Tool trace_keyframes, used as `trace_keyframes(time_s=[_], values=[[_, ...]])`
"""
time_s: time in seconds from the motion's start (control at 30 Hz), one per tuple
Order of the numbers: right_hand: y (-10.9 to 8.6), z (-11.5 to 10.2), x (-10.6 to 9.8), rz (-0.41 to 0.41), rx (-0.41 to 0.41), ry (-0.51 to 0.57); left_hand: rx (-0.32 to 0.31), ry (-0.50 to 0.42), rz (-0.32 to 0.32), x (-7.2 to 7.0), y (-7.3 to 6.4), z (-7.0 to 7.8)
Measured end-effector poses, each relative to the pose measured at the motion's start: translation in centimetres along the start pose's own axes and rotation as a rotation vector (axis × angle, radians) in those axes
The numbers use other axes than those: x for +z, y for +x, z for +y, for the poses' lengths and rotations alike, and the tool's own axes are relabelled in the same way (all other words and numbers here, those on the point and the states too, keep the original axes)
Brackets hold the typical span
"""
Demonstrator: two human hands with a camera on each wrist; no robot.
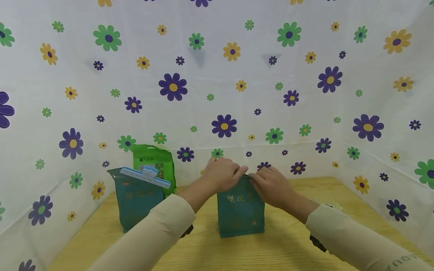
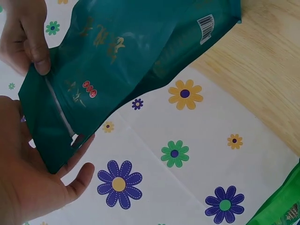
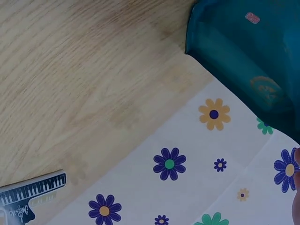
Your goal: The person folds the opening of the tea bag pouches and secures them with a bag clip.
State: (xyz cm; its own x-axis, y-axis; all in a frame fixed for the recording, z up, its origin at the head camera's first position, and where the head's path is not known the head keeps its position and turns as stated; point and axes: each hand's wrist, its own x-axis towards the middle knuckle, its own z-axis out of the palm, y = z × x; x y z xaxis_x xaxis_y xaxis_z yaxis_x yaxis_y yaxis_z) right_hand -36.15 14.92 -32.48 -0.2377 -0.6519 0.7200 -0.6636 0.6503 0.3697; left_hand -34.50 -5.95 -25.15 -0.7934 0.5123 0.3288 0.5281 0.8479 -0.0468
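A teal tea pouch [image 1: 240, 210] with gold characters stands upright on the table between my hands. My right hand [image 1: 272, 184] pinches its top edge, the thumb pressing near the pale strip across the pouch in the left wrist view. At the top's other corner is my left hand [image 1: 222, 175]; the left wrist view shows its fingers [image 2: 80, 180] loosely extended and partly hidden behind the pouch. In the right wrist view the pouch's lower part [image 3: 234, 56] fills the upper right, and only a sliver of fingers shows at the right edge.
To the left stands another teal pouch [image 1: 139, 207] with a light blue clip [image 1: 145, 177] across its top. A bright green pouch [image 1: 154, 158] is behind it. A clip with a piano-key pattern [image 3: 35, 192] lies on the table [image 3: 93, 84] at the right. Flower-printed cloth [image 1: 210, 113] surrounds the table.
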Motion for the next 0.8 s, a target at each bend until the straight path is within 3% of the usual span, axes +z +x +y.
trace_keyframes(time_s=[0.1,0.2,0.33,0.43,0.57,0.8], values=[[0.0,0.1,0.0,0.002,0.051,0.049,0.019,-0.013,-0.005,0.2,-0.1,-0.1],[0.2,0.4,-0.3,-0.016,0.152,0.185,0.04,-0.039,0.0,0.4,-0.2,-0.3],[0.7,0.9,-0.7,-0.081,0.309,0.367,0.067,-0.059,0.001,0.4,-0.2,-0.4],[1.1,1.4,-1.0,-0.133,0.376,0.446,0.077,-0.048,0.003,0.1,-0.1,-0.5],[1.3,1.6,-1.2,-0.191,0.38,0.508,0.084,-0.032,-0.017,0.0,-0.2,-0.5],[0.9,1.5,-1.2,-0.308,0.308,0.539,0.093,-0.019,-0.007,0.3,-0.6,-0.5]])
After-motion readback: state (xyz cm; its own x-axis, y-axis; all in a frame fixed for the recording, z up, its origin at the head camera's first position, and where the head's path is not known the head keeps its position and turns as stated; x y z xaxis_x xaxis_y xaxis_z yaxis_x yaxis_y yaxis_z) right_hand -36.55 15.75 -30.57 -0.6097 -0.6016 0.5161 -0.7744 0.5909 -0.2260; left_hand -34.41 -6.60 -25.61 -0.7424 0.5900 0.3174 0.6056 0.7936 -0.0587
